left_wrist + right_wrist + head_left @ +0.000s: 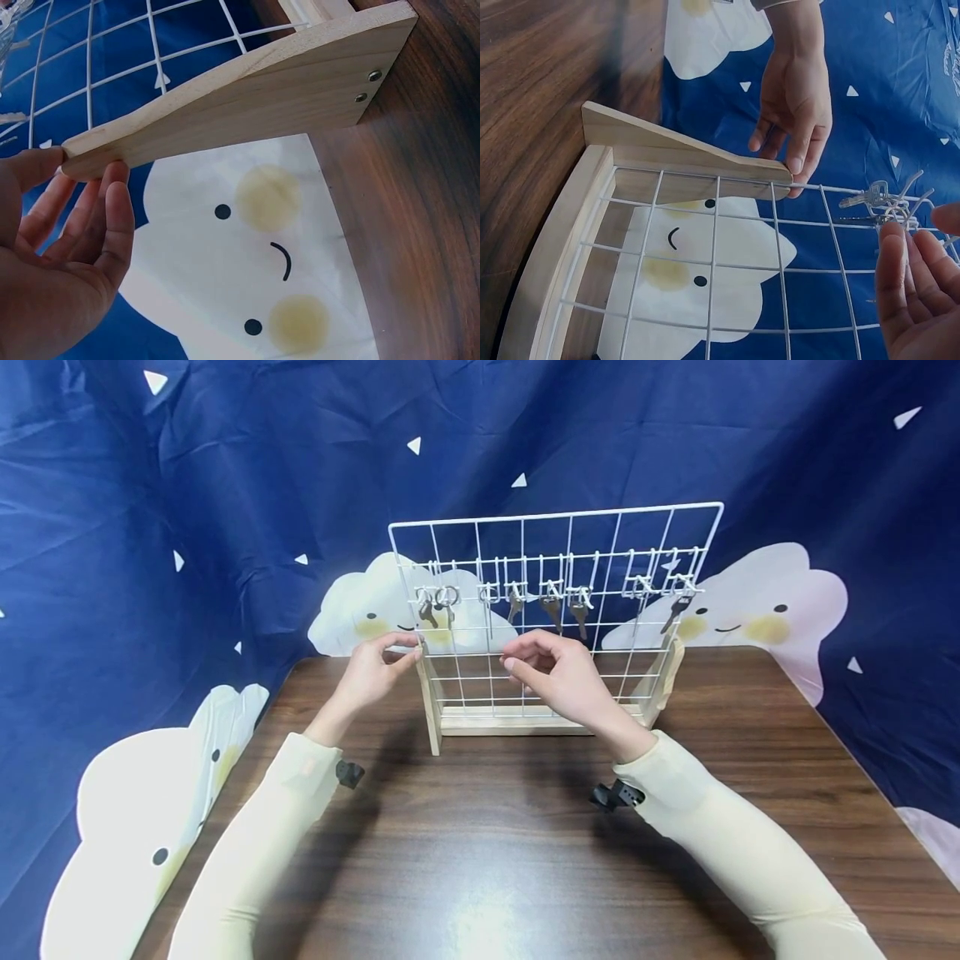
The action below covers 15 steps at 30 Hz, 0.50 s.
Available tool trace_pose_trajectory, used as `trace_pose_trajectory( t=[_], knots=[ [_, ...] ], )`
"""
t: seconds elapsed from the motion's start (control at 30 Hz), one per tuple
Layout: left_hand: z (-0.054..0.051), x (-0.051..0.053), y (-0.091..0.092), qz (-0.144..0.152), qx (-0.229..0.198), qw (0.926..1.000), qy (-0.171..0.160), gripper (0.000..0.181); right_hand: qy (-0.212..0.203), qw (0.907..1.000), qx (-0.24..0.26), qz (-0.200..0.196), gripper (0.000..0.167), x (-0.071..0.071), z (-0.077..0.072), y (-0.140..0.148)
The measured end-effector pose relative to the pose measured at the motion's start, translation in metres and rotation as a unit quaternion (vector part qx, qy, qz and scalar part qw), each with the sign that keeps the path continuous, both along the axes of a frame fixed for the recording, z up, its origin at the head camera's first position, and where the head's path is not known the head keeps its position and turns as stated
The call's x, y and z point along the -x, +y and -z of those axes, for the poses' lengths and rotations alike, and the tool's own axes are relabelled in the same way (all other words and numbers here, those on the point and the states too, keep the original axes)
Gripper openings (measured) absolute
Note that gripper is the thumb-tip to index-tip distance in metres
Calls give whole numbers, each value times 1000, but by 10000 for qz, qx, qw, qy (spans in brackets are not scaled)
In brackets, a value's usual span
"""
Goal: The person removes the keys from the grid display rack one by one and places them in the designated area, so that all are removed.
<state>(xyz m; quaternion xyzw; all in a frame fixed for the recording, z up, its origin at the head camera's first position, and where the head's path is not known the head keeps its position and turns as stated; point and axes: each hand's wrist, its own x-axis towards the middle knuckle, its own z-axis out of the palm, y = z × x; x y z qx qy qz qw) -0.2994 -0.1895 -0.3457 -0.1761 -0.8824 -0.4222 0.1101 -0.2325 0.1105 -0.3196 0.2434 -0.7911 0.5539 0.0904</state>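
Note:
A white wire grid stands upright in a wooden base. My left hand pinches the rounded upper end of the left wooden side support between thumb and fingers. In front of the grid's middle, below the hanging keys, is my right hand. Its fingers are loosely bent, the thumb stands apart from them, and I see nothing held. Several metal keys on rings hang from white hooks along the grid's upper part. One dark key hangs at the far right.
The rack stands toward the back of a brown wooden table. Its right wooden support and base bar rest on the tabletop. Behind it hangs a blue cloth with white clouds and triangles.

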Motion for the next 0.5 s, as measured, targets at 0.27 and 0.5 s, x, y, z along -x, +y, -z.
trace_pose_trajectory(
  t=[0.27,0.5],
  knots=[
    [0,0,0,11,0,10000,31,28,-14,10000,72,-33,19,6,-1,-14],
    [0,0,0,40,-38,9999,87,28,68,10000,25,33,16,11,-2,-30]
  ],
)
